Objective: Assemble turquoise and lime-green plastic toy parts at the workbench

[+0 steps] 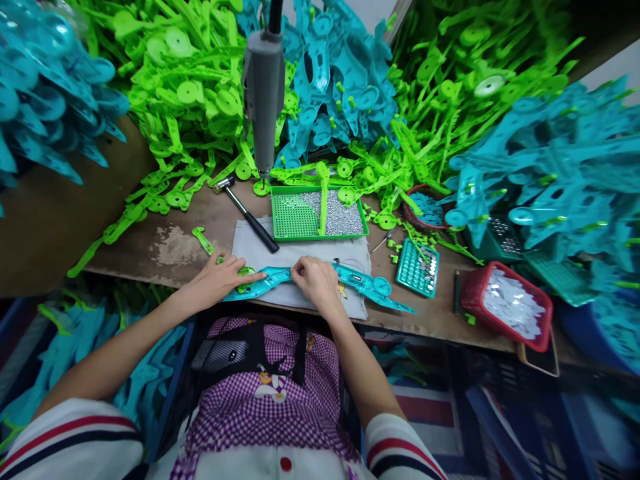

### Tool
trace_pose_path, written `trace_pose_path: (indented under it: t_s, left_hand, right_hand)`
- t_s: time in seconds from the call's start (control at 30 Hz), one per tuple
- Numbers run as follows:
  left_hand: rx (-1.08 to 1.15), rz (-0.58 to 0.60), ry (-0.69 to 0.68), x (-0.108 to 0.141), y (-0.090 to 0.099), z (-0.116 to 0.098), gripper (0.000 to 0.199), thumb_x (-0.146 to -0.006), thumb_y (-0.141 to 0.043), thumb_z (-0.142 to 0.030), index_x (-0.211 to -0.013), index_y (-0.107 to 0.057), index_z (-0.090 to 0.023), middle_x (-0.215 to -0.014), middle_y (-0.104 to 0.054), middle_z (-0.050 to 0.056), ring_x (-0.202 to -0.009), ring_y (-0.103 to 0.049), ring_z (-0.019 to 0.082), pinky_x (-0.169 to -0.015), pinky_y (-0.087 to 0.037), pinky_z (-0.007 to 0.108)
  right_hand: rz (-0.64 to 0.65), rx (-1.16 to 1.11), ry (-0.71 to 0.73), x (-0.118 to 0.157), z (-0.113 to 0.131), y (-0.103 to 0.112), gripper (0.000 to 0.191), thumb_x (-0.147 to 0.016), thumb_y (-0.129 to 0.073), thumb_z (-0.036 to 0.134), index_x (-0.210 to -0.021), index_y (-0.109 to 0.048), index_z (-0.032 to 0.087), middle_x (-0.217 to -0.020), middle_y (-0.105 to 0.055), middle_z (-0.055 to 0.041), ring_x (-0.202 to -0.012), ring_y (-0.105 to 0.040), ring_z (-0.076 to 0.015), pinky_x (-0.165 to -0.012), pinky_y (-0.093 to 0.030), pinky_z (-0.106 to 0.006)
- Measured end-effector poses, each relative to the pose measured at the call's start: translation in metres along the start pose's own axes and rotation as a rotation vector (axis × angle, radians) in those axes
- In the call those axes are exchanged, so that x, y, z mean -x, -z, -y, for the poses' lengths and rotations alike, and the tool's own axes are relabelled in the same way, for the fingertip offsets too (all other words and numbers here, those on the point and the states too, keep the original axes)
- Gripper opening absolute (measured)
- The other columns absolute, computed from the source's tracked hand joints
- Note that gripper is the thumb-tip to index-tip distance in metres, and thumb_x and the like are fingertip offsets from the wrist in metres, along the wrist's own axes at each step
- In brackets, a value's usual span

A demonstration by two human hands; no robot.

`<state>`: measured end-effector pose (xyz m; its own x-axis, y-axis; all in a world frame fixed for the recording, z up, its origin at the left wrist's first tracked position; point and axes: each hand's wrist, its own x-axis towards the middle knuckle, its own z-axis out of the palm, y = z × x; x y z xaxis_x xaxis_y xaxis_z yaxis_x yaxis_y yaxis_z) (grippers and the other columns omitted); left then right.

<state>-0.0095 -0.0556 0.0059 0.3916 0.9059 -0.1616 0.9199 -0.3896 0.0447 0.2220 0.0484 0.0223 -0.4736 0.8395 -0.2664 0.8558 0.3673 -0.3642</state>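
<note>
A long, curved turquoise plastic part (375,287) lies across a pale cloth at the front of the bench, with a bright green piece fitted near its left end. My left hand (225,275) grips that end from above, index finger stretched along the part. Over the part's middle, my right hand (317,281) is closed in a pinch; whatever its fingertips hold is hidden. Behind the hands stands a green tray (290,235) of small silvery pieces, with a green arm lying across it. A black-handled hammer (257,229) lies left of the tray.
A grey electric screwdriver (265,100) hangs above the bench. Green and turquoise parts are heaped at the back and sides. To the right are a teal tray (418,269) with round metal pieces, a thin screwdriver (384,240), and a red basket (473,293) of whitish pieces.
</note>
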Motion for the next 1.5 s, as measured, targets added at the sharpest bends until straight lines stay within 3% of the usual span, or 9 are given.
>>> trace_pose_path:
  t_s: [0.1, 0.27, 0.47, 0.63, 1.03, 1.5]
  left_hand:
    - [0.014, 0.004, 0.0, 0.0, 0.001, -0.001, 0.072, -0.092, -0.036, -0.001, -0.147, -0.035, -0.048, -0.106, -0.052, 0.006, -0.104, -0.051, 0.023, -0.108, -0.029, 0.054]
    - [-0.042, 0.033, -0.005, -0.002, 0.004, -0.002, 0.074, -0.092, -0.033, 0.001, -0.147, -0.035, -0.048, -0.106, -0.053, 0.007, -0.104, -0.052, 0.024, -0.106, -0.032, 0.055]
    - [-0.052, 0.045, -0.008, -0.002, 0.005, -0.001, 0.076, -0.091, -0.033, 0.001, -0.148, -0.032, -0.05, -0.106, -0.054, 0.007, -0.104, -0.053, 0.026, -0.102, -0.035, 0.056]
    - [-0.019, -0.005, -0.008, -0.001, 0.004, -0.001, 0.074, -0.092, -0.036, -0.001, -0.146, -0.036, -0.05, -0.106, -0.054, 0.006, -0.103, -0.054, 0.025, -0.107, -0.031, 0.055]
    - [-0.047, 0.073, 0.003, -0.004, 0.011, -0.001, 0.07, -0.092, -0.034, -0.001, -0.145, -0.041, -0.047, -0.102, -0.053, 0.007, -0.099, -0.052, 0.025, -0.1, -0.034, 0.05]
    - [-0.03, 0.045, 0.003, -0.003, 0.009, 0.0, 0.071, -0.093, -0.036, -0.003, -0.146, -0.035, -0.051, -0.102, -0.051, 0.006, -0.099, -0.052, 0.024, -0.102, -0.031, 0.048]
  right_hand:
    - [0.043, 0.016, 0.054, -0.004, -0.001, 0.003, 0.019, -0.09, -0.051, 0.025, -0.08, -0.066, 0.02, -0.09, -0.074, -0.0059, -0.095, -0.061, -0.0221, -0.084, -0.027, -0.036]
    - [0.099, 0.019, 0.034, -0.013, -0.001, 0.0, 0.016, -0.086, -0.052, 0.024, -0.076, -0.063, 0.019, -0.089, -0.072, -0.0069, -0.094, -0.058, -0.023, -0.081, -0.022, -0.036]
    - [0.055, -0.04, 0.064, -0.011, -0.008, -0.005, 0.015, -0.085, -0.053, 0.022, -0.072, -0.06, 0.019, -0.083, -0.07, -0.0044, -0.092, -0.057, -0.0223, -0.08, -0.021, -0.035]
    - [0.043, -0.107, 0.048, -0.01, -0.018, -0.006, 0.019, -0.09, -0.056, 0.031, -0.076, -0.062, 0.019, -0.083, -0.07, -0.0027, -0.094, -0.058, -0.022, -0.081, -0.02, -0.036]
    - [0.061, -0.271, 0.054, -0.01, -0.026, -0.004, 0.017, -0.085, -0.063, 0.031, -0.076, -0.066, 0.018, -0.08, -0.069, -0.0024, -0.085, -0.059, -0.0193, -0.086, -0.021, -0.038]
    - [0.004, -0.048, 0.02, -0.015, -0.008, -0.013, 0.014, -0.082, -0.052, 0.023, -0.071, -0.06, 0.019, -0.086, -0.072, -0.0058, -0.094, -0.059, -0.0236, -0.093, -0.022, -0.045]
